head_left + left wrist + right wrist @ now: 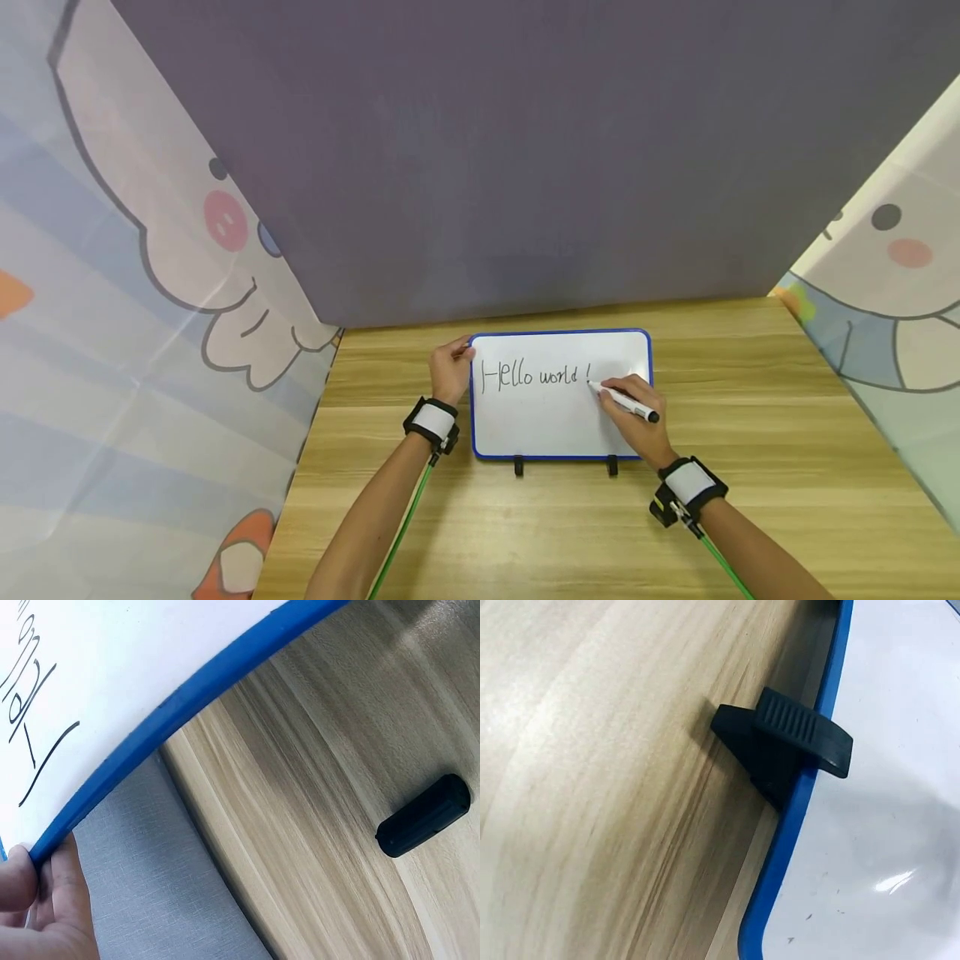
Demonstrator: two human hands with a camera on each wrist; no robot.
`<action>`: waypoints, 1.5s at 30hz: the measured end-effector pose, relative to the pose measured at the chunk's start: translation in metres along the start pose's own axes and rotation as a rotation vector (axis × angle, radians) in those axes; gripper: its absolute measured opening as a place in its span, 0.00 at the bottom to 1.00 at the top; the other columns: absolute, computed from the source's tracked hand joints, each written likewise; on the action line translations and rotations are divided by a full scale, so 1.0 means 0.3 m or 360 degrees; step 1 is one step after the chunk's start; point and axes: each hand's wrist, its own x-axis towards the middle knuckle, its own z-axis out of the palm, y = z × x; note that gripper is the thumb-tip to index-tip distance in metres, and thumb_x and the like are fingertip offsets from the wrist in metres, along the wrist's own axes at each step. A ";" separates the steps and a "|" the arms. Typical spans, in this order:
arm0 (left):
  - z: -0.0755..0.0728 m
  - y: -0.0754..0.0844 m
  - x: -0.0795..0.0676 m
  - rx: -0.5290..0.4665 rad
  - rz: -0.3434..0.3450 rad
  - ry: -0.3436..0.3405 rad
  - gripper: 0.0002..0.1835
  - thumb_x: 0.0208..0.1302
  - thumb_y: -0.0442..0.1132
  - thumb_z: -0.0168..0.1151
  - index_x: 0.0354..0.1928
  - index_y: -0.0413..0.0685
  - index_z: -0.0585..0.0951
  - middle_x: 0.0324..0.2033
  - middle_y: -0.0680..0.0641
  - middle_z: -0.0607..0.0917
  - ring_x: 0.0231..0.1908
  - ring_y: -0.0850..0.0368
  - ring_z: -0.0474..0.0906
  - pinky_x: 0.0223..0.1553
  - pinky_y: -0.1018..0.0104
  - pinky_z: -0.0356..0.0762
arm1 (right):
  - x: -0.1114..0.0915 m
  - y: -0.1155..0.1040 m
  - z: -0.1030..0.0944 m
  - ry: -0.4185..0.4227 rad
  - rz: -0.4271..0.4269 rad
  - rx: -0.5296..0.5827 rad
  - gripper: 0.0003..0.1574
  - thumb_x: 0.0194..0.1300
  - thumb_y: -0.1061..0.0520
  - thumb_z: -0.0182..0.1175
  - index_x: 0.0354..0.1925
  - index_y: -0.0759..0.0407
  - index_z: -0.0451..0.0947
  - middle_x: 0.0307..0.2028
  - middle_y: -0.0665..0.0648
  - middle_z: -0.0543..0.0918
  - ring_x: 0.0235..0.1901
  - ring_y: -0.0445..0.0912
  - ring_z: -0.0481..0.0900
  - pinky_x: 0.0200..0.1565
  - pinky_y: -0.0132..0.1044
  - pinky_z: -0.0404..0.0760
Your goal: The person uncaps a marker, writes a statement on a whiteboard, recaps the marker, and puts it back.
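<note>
A whiteboard (540, 421) with a blue frame stands on two black feet, and "Hello world !" is written on it in black. My left hand (451, 371) pinches the board's upper left edge, with the thumb on the front and fingers behind, as the left wrist view shows. In my right hand (637, 417) is a white marker (624, 400) with a black end, its tip right at the bottom of the exclamation mark. The right wrist view shows one black foot (791, 739) clipped over the blue frame, but neither the right hand nor the marker.
A black marker cap (424, 816) lies on the wooden table (540, 533) in the left wrist view. Behind the table rises a grey panel (517, 167). Cartoon-printed sheets (172, 350) hang at both sides. Green cables (401, 532) run from the wrist straps.
</note>
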 end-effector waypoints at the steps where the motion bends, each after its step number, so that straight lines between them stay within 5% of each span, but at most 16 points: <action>1: 0.000 -0.001 -0.001 0.0003 0.0001 0.0001 0.14 0.58 0.28 0.61 0.46 0.35 0.82 0.36 0.35 0.86 0.38 0.44 0.84 0.40 0.57 0.82 | -0.003 0.007 0.001 0.0003 0.0003 -0.0003 0.10 0.42 0.78 0.64 0.28 0.73 0.81 0.24 0.65 0.80 0.25 0.40 0.74 0.30 0.18 0.70; 11: 0.003 -0.004 -0.008 0.0025 0.0055 0.0040 0.13 0.55 0.27 0.62 0.44 0.37 0.83 0.33 0.35 0.87 0.35 0.44 0.85 0.38 0.58 0.82 | -0.034 0.126 0.010 0.0051 -0.0053 -0.0036 0.12 0.41 0.75 0.66 0.28 0.65 0.83 0.24 0.59 0.80 0.26 0.35 0.73 0.31 0.18 0.70; 26: 0.004 -0.004 0.009 0.0008 0.0050 0.0033 0.13 0.56 0.27 0.62 0.45 0.38 0.84 0.34 0.36 0.87 0.34 0.45 0.84 0.37 0.59 0.82 | -0.011 0.109 0.009 0.0033 -0.0076 -0.0033 0.13 0.40 0.76 0.66 0.28 0.66 0.83 0.24 0.58 0.80 0.26 0.36 0.73 0.30 0.18 0.70; 32: -0.015 -0.014 0.001 -0.0008 0.0007 -0.0082 0.15 0.60 0.31 0.60 0.49 0.39 0.81 0.37 0.37 0.87 0.37 0.46 0.83 0.38 0.58 0.81 | -0.009 0.082 0.003 0.0082 -0.0092 0.0002 0.12 0.41 0.77 0.65 0.28 0.68 0.83 0.24 0.61 0.80 0.26 0.36 0.73 0.30 0.18 0.70; 37: -0.098 -0.094 -0.041 0.0136 -0.0020 -0.0183 0.15 0.66 0.41 0.55 0.51 0.44 0.81 0.44 0.39 0.85 0.43 0.46 0.82 0.44 0.55 0.80 | 0.015 0.013 -0.029 0.0086 -0.0007 -0.0019 0.09 0.44 0.77 0.63 0.29 0.72 0.81 0.26 0.65 0.80 0.26 0.35 0.73 0.27 0.18 0.71; 40: -0.145 -0.166 -0.081 0.0304 -0.0072 -0.0192 0.14 0.66 0.40 0.56 0.47 0.42 0.83 0.43 0.40 0.85 0.42 0.45 0.80 0.43 0.54 0.79 | 0.019 0.034 -0.057 0.0103 0.0041 -0.0042 0.09 0.46 0.76 0.63 0.30 0.72 0.81 0.27 0.66 0.80 0.26 0.34 0.73 0.27 0.18 0.70; 45: -0.172 -0.245 -0.140 0.0596 -0.0095 -0.0367 0.17 0.60 0.41 0.61 0.49 0.40 0.80 0.40 0.38 0.82 0.38 0.45 0.79 0.37 0.55 0.78 | 0.014 0.090 -0.104 0.0154 0.0068 -0.0096 0.09 0.46 0.74 0.63 0.31 0.69 0.83 0.27 0.63 0.80 0.26 0.31 0.73 0.26 0.17 0.70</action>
